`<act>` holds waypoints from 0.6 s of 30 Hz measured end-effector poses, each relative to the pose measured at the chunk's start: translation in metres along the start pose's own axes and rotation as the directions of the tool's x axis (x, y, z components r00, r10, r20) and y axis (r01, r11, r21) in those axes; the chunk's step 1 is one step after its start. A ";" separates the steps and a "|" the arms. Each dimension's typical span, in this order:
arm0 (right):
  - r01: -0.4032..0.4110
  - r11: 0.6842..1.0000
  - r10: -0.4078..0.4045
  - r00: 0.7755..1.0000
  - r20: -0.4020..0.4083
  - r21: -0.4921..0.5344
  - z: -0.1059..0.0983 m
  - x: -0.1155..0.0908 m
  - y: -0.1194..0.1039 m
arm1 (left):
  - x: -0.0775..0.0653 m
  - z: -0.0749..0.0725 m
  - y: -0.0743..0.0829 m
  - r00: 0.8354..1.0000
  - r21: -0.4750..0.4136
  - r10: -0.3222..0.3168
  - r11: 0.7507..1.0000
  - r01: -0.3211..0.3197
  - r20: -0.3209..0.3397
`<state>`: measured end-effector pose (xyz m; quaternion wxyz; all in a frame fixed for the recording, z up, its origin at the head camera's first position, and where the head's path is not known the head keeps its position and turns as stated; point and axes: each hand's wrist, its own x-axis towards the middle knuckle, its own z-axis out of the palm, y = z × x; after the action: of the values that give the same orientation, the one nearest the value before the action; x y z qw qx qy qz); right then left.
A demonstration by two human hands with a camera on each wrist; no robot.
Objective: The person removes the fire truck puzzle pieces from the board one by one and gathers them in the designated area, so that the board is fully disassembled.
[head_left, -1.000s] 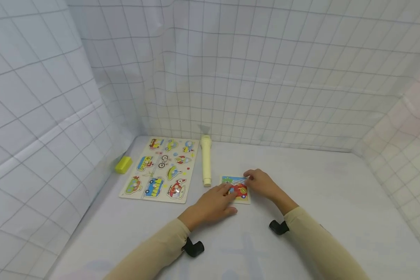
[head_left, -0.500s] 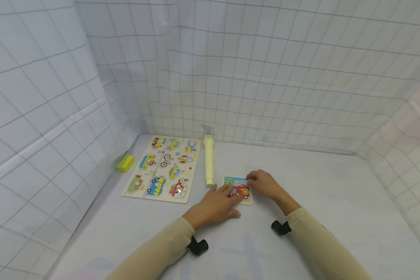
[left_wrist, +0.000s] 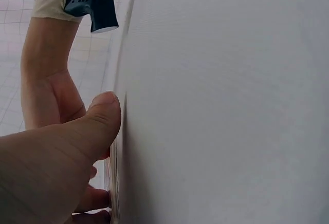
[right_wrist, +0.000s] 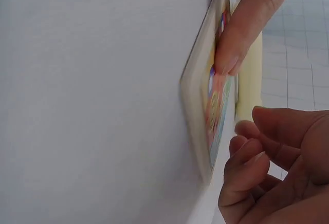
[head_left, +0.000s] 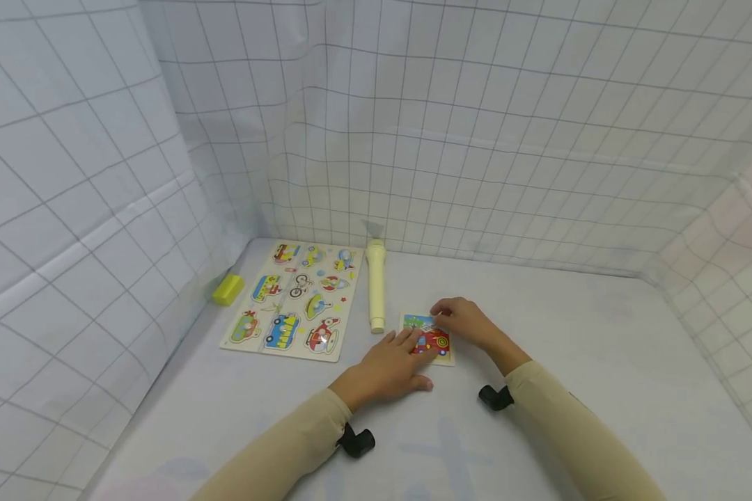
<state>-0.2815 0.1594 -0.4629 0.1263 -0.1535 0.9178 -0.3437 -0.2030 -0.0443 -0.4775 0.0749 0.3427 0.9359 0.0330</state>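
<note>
A small jigsaw puzzle (head_left: 446, 360) with a red fire truck picture lies flat on the table. My left hand (head_left: 385, 369) rests its spread fingers on the puzzle's left and lower part, hiding some of the picture. The left wrist view shows the left thumb (left_wrist: 105, 116) beside the puzzle's edge. At the puzzle's upper right, my right hand (head_left: 470, 325) has its fingers loosely bent over the top edge. In the right wrist view, nothing shows between the thumb and fingers of that right hand (right_wrist: 277, 167), and a left finger (right_wrist: 244, 34) touches the picture.
A large vehicle peg puzzle board (head_left: 291, 299) lies to the left. Between it and the small puzzle lies a pale yellow tube-shaped thing (head_left: 376, 285). A yellow block (head_left: 228, 289) sits by the left wall. Gridded white cloth walls (head_left: 507, 153) stand around the table.
My right hand has shifted slightly left over the puzzle's top edge. The left hand stays on the puzzle. The head view has turned slightly.
</note>
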 end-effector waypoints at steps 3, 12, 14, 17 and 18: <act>0.019 0.997 -0.025 0.997 0.074 0.074 0.006 0.011 -0.010 | -0.001 -0.001 0.000 1.000 -0.004 0.009 1.000 -0.009 0.004; -0.021 0.988 -0.001 0.990 0.141 0.152 0.014 0.018 -0.015 | -0.005 0.000 0.002 0.999 0.046 0.040 0.998 -0.039 -0.013; -0.019 0.989 -0.001 0.990 0.138 0.144 0.014 0.019 -0.015 | -0.005 -0.001 0.001 0.998 0.076 0.050 0.996 -0.048 -0.033; -0.021 0.990 0.002 0.990 0.141 0.137 0.014 0.021 -0.015 | -0.005 -0.002 -0.001 0.995 0.123 0.079 0.990 -0.070 -0.066; -0.025 0.990 0.005 0.990 0.143 0.137 0.014 0.021 -0.016 | -0.005 -0.003 -0.002 0.993 0.133 0.086 0.988 -0.076 -0.075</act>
<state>-0.2936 0.1322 -0.4653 0.2044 -0.1615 0.8815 -0.3938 -0.2010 -0.0490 -0.4746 0.0130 0.3831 0.9236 -0.0112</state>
